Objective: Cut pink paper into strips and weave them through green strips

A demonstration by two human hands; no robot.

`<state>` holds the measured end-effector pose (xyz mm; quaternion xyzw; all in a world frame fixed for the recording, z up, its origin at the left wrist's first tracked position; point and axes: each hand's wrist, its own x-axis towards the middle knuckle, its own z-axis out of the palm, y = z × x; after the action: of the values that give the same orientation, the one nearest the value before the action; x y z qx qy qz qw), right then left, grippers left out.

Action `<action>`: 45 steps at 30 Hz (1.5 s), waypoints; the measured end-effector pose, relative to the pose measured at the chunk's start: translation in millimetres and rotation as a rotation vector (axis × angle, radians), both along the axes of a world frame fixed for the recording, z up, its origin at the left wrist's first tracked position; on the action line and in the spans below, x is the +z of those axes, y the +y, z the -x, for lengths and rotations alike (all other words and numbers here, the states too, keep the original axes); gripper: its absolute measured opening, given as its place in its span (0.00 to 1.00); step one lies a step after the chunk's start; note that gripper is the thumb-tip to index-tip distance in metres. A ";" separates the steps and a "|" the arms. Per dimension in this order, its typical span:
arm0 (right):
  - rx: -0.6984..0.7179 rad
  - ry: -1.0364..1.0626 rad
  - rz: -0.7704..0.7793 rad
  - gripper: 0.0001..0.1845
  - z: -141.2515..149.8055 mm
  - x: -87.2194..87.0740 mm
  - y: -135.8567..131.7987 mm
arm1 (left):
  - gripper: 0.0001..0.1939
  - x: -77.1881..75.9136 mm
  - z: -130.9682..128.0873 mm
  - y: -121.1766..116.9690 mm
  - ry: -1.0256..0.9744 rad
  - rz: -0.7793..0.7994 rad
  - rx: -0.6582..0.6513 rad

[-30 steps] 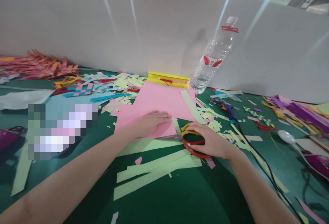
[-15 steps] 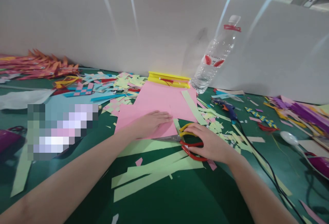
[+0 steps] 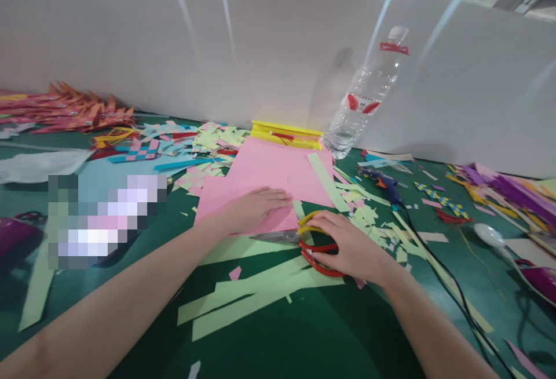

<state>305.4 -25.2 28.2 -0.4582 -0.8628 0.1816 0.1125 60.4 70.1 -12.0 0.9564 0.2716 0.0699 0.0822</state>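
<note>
My left hand (image 3: 260,208) lies flat on a sheet of pink paper (image 3: 212,196), fingers stretched to the right. Another pink sheet (image 3: 269,161) lies behind it. In my right hand (image 3: 343,237) is a pair of scissors (image 3: 317,246) with yellow and red handles. Their blades point left along the near edge of the front pink sheet, over a pale green sheet (image 3: 234,248). Closer to me, pale green strips (image 3: 256,301) lie side by side on the green table (image 3: 304,341), with a small pink scrap (image 3: 235,273) near them.
A clear plastic bottle (image 3: 362,101) leans by the white wall. Several paper scraps (image 3: 369,219) are strewn to the right, beside a glue gun (image 3: 386,182) with a black cord. Folded orange paper pieces (image 3: 73,109) lie back left; purple strips (image 3: 499,188) lie right.
My right hand and the scissors have shifted slightly left, and more of the blade shows below the pink sheet. A pale green strip's left end has moved left. My left hand stays put.
</note>
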 end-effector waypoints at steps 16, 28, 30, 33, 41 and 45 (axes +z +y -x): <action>0.022 0.012 0.032 0.20 3.0 2.3 -1.4 | 0.28 2.1 -7.6 -10.2 -0.062 0.018 0.082; -0.024 0.024 0.091 0.17 -14.5 8.4 4.1 | 0.18 21.0 24.3 -0.6 -0.297 0.058 0.198; -0.048 0.035 0.106 0.17 -18.5 8.3 5.4 | 0.19 18.3 36.0 5.8 -0.254 0.109 0.162; -0.128 0.089 0.114 0.19 -26.0 6.6 8.3 | 0.19 13.6 43.5 11.5 -0.198 0.113 0.167; -0.316 0.268 0.072 0.22 -31.3 1.9 13.3 | 0.23 6.5 38.3 14.7 -0.080 0.021 0.124; -0.366 0.264 0.070 0.19 -25.5 0.7 12.4 | 0.25 0.1 30.9 11.3 -0.028 -0.020 0.185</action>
<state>331.0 -12.8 29.0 -0.5831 -0.7362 0.2462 0.2395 29.6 81.4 -11.9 0.9268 0.3570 0.0933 0.0696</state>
